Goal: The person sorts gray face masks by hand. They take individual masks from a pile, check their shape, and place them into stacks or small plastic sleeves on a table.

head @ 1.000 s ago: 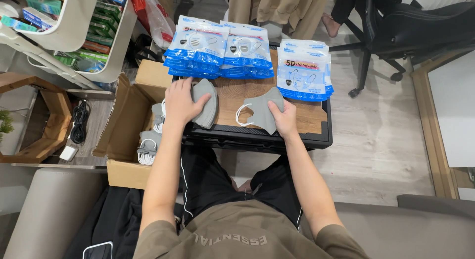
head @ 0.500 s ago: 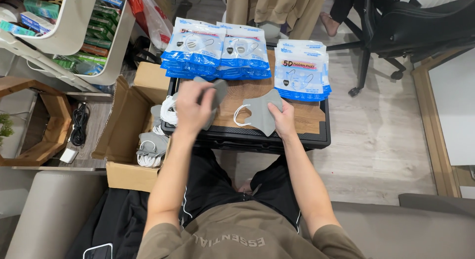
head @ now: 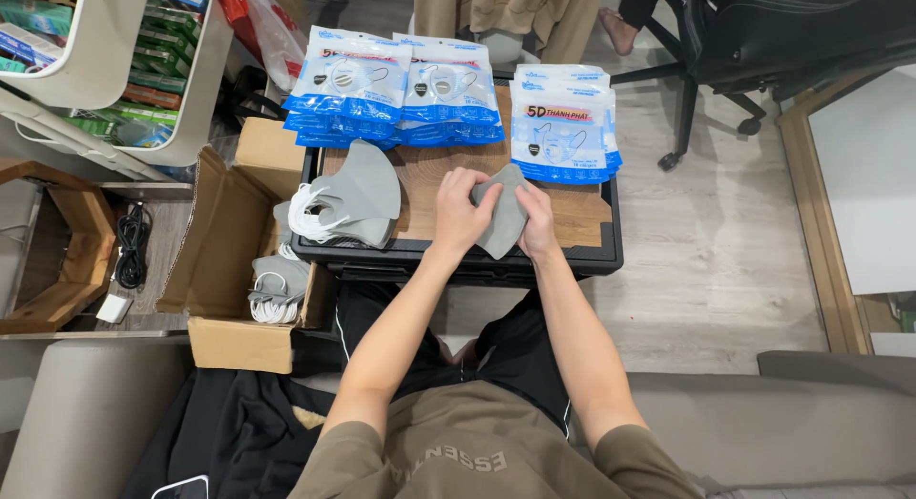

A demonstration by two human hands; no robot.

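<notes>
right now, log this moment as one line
left hand: holding grey face mask | right hand: holding same mask | mask stack: left on tray | carton: beside tray

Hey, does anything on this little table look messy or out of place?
The pile of grey masks hangs over the table's left edge, white ear loops dangling. Nothing looks spilled or damaged.
</notes>
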